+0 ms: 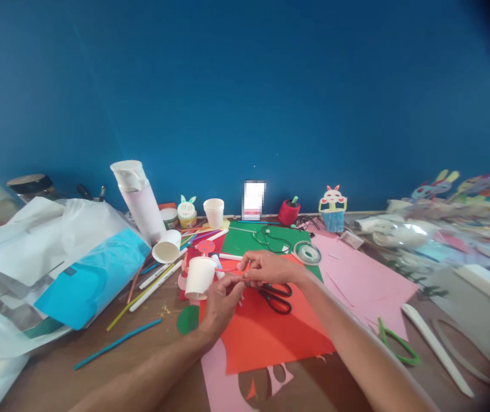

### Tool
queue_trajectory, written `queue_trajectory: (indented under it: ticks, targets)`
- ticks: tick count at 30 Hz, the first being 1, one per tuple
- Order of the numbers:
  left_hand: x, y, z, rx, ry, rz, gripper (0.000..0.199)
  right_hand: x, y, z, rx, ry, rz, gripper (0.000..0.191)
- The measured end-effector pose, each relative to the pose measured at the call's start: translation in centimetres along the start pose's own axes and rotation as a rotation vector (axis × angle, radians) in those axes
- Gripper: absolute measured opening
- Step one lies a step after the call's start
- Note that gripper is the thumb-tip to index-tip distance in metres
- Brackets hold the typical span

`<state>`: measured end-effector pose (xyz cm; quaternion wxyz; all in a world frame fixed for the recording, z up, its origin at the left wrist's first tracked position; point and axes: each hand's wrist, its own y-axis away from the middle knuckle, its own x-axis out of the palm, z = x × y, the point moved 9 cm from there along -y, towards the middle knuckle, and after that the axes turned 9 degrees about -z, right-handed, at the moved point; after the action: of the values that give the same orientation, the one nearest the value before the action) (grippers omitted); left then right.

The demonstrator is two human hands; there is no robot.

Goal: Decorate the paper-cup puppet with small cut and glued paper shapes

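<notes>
My left hand [224, 303] and my right hand [266, 268] meet over a red-orange sheet [279, 337]. The fingers of both are pinched together on a thin reddish strip [227, 269], which reaches left toward a white paper cup [200, 277]. Behind that cup a round red piece with dots [206, 246] stands up. Black-handled scissors [277, 298] lie on the sheet just right of my hands, their blades hidden beneath my right hand.
Plastic bags with blue paper [94, 274] fill the left. Farther back stand a tall white roll [138, 200], paper cups [214, 213] and a phone [254, 200]. Clear tape [307, 252], pink paper [360, 274] and a green pipe cleaner [399, 346] lie right.
</notes>
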<state>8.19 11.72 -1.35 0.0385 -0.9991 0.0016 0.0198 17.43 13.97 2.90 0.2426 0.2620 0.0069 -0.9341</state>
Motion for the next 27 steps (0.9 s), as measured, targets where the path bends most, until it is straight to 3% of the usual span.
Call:
queue_trajectory:
  ticks: [4,10,12,17,22,27]
  targets:
    - [0.2,0.2,0.6,-0.059,-0.005,0.032,0.024,-2.8,0.0,-0.2,-0.065,0.057,-0.124,0.022]
    - [0.4,0.4,0.6,-0.132,0.057,0.036,0.026,-8.8,-0.3,-3.8,-0.093,0.253,-0.534,0.022]
    - [0.4,0.4,0.7,-0.139,0.058,0.038,0.026,-9.2,-0.2,-5.0,-0.091,0.303,-0.591,0.022]
    - [0.5,0.3,0.7,-0.139,-0.012,0.060,0.024,-7.1,-0.3,-4.5,-0.152,0.398,-0.642,0.018]
    - [1.0,0.4,-0.2,-0.043,-0.092,0.122,0.021,-3.3,-1.0,-1.5,-0.320,0.567,-0.597,0.018]
    - [1.3,0.9,-0.7,0.010,-0.100,0.159,0.019,-0.8,-1.7,-0.7,-0.384,0.659,-0.533,0.014]
